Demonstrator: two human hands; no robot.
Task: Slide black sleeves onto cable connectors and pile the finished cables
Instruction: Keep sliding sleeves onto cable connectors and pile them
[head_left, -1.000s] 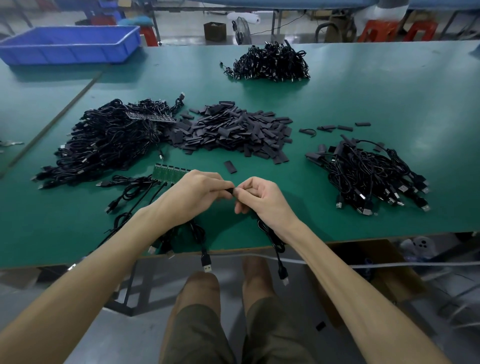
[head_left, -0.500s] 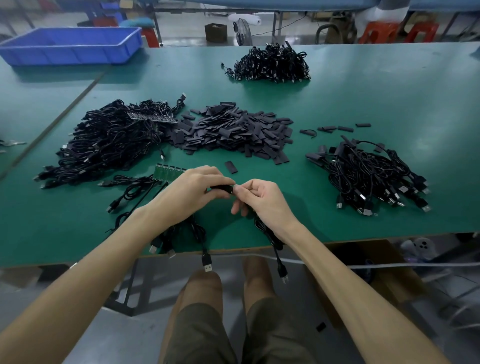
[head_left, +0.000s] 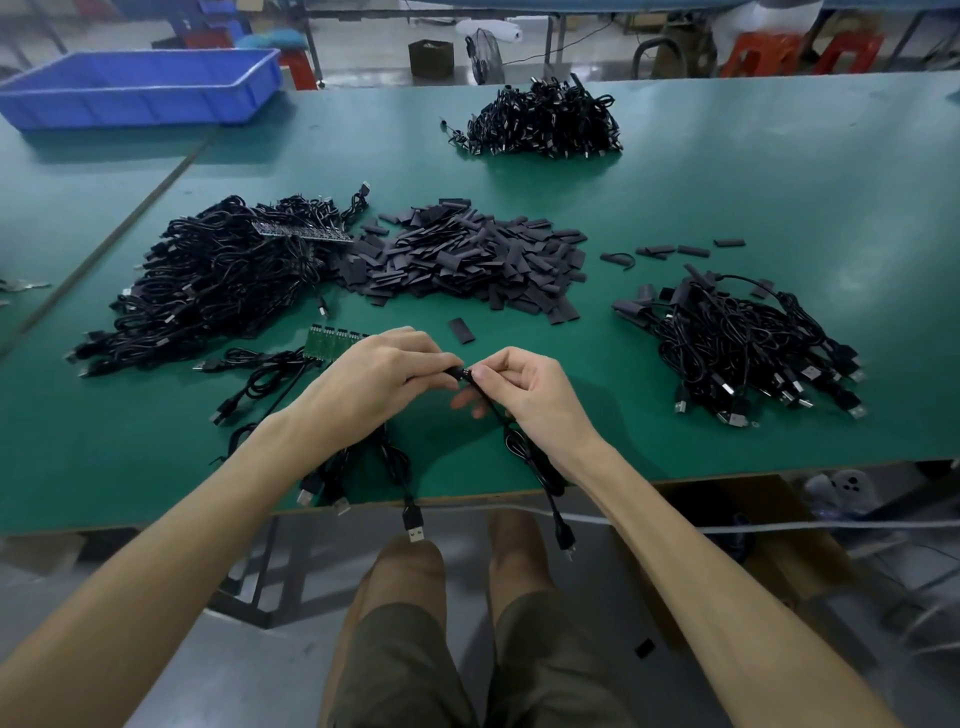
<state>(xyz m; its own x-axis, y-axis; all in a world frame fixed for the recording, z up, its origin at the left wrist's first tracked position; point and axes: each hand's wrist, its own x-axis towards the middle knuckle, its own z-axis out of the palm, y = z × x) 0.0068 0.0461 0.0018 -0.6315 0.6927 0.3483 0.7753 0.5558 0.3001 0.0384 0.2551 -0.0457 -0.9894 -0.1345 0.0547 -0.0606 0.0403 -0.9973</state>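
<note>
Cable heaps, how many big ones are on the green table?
3: the left heap, the far heap, the right heap. Loose cables by the left hand aren't counted.

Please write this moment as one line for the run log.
step: sleeving | left hand: pinches black sleeve | right hand: pinches cable hanging off table | piling: not yet
</note>
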